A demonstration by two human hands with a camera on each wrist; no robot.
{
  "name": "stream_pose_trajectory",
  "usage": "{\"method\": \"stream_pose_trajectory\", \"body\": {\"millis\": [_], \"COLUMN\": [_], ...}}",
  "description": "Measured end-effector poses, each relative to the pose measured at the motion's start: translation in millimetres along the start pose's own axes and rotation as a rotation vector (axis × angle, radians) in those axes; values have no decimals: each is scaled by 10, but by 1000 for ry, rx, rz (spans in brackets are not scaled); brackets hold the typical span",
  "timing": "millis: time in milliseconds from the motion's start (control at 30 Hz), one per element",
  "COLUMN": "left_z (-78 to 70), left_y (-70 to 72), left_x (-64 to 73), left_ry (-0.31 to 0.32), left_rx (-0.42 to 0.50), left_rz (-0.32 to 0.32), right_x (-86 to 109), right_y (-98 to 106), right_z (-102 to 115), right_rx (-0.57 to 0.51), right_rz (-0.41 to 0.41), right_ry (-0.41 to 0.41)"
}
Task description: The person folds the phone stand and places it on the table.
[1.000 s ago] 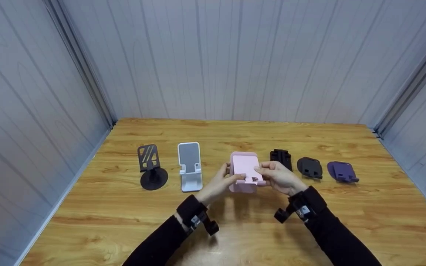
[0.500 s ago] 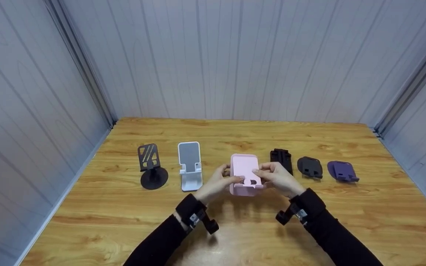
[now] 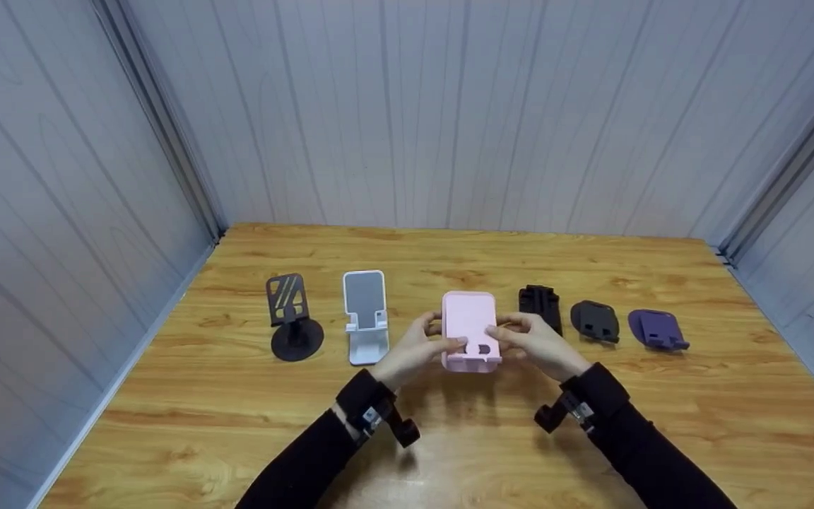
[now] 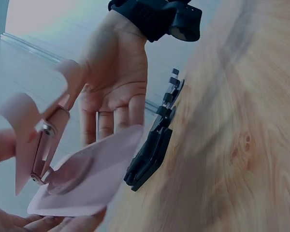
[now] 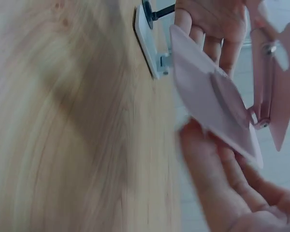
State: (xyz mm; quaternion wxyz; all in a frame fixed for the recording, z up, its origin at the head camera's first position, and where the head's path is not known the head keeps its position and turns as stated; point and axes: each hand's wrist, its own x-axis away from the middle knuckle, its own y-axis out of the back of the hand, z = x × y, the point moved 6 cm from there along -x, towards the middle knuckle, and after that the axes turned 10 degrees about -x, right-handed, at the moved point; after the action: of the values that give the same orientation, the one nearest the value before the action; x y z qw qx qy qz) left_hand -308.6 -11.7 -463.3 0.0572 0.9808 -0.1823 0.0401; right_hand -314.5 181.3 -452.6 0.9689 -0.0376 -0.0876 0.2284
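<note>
A pink folding phone stand [image 3: 469,318] is held above the table between both hands. In the wrist views its base plate [image 4: 101,174], hinged arm [image 5: 263,82] and back panel stand partly folded towards each other. My left hand [image 3: 414,351] grips the left edge, thumb on the front panel and fingers behind. My right hand [image 3: 538,344] grips the right edge likewise, its thumb on the panel near the cut-out. The right wrist view shows fingers [image 5: 203,169] under the base plate. Some fingertips are hidden behind the stand.
On the wooden table [image 3: 237,424], a dark grey stand [image 3: 294,318] on a round base and a white stand [image 3: 366,318] are left of the hands. To the right lie a folded black stand [image 3: 540,304], a dark grey one [image 3: 596,322] and a purple one [image 3: 659,330].
The pink stand's front panel has straightened and now lies closer over the base plate. Both hands keep their grip, and the right thumb has shifted slightly down the panel.
</note>
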Motion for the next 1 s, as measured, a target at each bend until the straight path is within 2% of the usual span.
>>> {"method": "stream_pose_trajectory", "body": {"millis": [233, 500, 800, 1000], "left_z": [-3, 16, 19, 52], "left_y": [7, 39, 3, -13], "left_x": [17, 10, 7, 8], "left_ry": [0, 6, -17, -2], "left_rx": [-41, -43, -24, -20], "left_rz": [-28, -33, -12, -21], "right_x": [-17, -15, 11, 21], "right_y": [-3, 6, 6, 0], "right_z": [-20, -38, -29, -45], "right_rx": [-62, -20, -10, 17], "right_rz": [4, 9, 24, 33], "right_ry": [27, 57, 62, 54]}}
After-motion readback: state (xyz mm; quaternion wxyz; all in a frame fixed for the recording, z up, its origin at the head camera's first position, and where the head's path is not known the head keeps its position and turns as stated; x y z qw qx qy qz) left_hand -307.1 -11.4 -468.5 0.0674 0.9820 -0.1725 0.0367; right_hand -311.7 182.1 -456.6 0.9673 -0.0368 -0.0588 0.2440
